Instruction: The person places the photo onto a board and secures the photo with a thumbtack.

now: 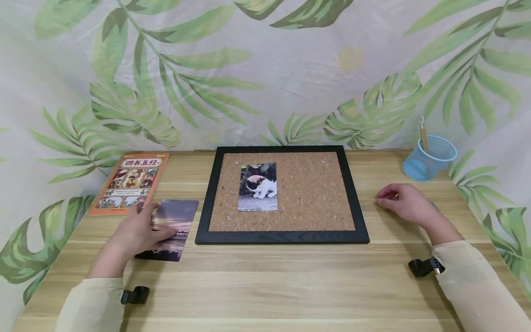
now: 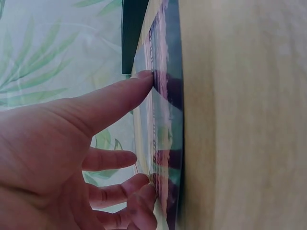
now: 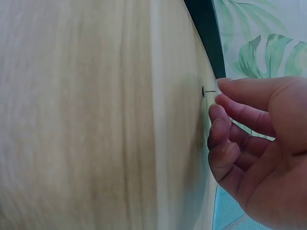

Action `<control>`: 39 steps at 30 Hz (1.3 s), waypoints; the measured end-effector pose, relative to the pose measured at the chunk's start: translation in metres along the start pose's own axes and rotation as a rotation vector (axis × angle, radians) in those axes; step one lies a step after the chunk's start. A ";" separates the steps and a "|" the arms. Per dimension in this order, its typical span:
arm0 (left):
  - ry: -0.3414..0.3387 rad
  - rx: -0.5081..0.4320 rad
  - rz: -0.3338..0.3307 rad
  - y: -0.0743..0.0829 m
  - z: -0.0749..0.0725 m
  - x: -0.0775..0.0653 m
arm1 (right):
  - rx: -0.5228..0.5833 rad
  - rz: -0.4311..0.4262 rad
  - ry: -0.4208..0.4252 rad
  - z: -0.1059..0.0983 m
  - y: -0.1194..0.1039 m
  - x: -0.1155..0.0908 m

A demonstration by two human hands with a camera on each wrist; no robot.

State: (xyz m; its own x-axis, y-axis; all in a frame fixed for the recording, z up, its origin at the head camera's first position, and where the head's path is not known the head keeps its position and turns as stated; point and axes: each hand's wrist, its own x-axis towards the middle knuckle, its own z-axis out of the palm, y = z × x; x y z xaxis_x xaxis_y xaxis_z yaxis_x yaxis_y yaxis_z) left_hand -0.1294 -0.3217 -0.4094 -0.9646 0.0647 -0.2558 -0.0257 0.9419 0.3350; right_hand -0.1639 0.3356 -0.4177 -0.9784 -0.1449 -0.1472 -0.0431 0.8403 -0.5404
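Note:
My left hand [image 1: 138, 230] lies over a sunset photo [image 1: 176, 216] on the table. In the left wrist view the thumb [image 2: 122, 96] touches the photo's face, and the other fingers rest by its far side. To the right of the framed corkboard [image 1: 315, 193], my right hand [image 1: 404, 203] is low over the wood. Its thumb and index fingertips, slightly apart, are right at the upright point of a small thumbtack [image 3: 207, 91], whose dark head is on the tabletop. A photo of a cat [image 1: 258, 189] lies on the corkboard's left half.
An orange book [image 1: 130, 182] with Chinese characters lies at the back left, beside the sunset photo. A blue mesh pen cup [image 1: 429, 159] holding a pencil [image 1: 423, 133] stands at the back right. Behind the table [image 1: 282, 286] hangs a leaf-patterned cloth [image 1: 290, 69].

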 end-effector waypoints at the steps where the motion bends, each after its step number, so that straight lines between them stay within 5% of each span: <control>1: -0.003 0.000 -0.006 0.000 0.000 0.000 | -0.008 0.001 0.002 0.000 0.001 0.000; 19: 0.059 -0.067 -0.047 -0.001 0.003 -0.005 | -0.057 0.008 0.008 0.004 0.001 0.006; 23: 0.075 -0.083 -0.002 -0.006 0.003 -0.005 | -0.060 0.020 0.009 0.004 0.001 0.005; 30: 0.094 -0.282 0.022 -0.013 0.001 -0.010 | -0.072 0.028 0.012 0.004 0.002 0.004; 39: 0.250 -0.390 0.033 -0.007 -0.008 -0.020 | -0.065 0.027 0.012 0.004 -0.001 0.001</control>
State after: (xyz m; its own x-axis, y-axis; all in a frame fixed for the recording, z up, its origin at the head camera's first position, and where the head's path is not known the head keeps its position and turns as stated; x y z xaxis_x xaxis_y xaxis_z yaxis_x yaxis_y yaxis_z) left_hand -0.1123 -0.3320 -0.3995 -0.9990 -0.0340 -0.0291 -0.0448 0.7435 0.6672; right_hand -0.1637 0.3327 -0.4205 -0.9818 -0.1158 -0.1506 -0.0294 0.8758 -0.4817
